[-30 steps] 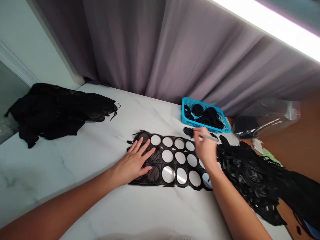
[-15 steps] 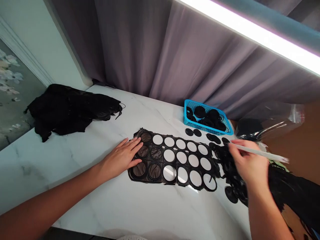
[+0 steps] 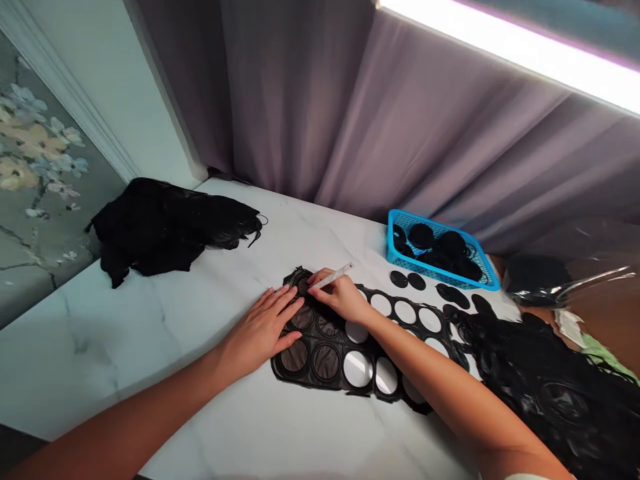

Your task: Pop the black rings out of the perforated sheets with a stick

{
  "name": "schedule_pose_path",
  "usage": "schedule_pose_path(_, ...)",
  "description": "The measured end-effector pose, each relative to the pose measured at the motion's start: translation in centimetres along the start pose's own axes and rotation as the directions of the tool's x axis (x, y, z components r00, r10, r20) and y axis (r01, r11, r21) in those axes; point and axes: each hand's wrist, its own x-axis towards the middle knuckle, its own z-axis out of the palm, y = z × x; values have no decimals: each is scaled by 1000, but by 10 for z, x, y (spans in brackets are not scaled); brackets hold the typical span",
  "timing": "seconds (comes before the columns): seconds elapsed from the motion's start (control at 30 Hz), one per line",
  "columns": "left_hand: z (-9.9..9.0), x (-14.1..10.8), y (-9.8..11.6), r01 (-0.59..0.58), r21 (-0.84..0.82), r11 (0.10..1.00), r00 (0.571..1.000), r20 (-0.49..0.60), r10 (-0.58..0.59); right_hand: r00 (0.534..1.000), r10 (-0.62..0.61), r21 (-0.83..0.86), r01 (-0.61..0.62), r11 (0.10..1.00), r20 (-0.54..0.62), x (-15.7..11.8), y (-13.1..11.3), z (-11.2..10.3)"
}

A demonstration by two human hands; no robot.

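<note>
A flat black sheet with rows of round rings lies on the white marbled table. Many rings show white through them, while several at the left end are filled with dark, thin material. My left hand lies with fingers spread on the sheet's left edge. In my right hand is a slim white tool, pinched like a pen, its lower end at the upper-left ring. The tip is too small to make out. My right forearm covers part of the sheet's right side.
A blue basket of black discs stands at the back right, with loose black discs before it. Black material is heaped at the right and back left. A clear bag lies far right.
My right hand has moved left with the white tool, from the black heap to the sheet's upper-left ring. My left hand stays on the sheet's left edge. The view has shifted a little.
</note>
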Motion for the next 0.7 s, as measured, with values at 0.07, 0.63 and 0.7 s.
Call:
schedule_pose_path(0.07,1,0,1,0,-11,1000,1000,-10,0,1000,3,7,-3,1000,-5,-1,0,-1)
schedule_pose_path(0.63,-2,2,4,42,-72,997,999,17,-41,967,-83,-696,-111,710,-240,11,-2,-41)
schedule_pose_path(0.7,-6,2,3,33,-77,996,999,15,-32,910,-69,-633,-228,740,-408,15,0,-63)
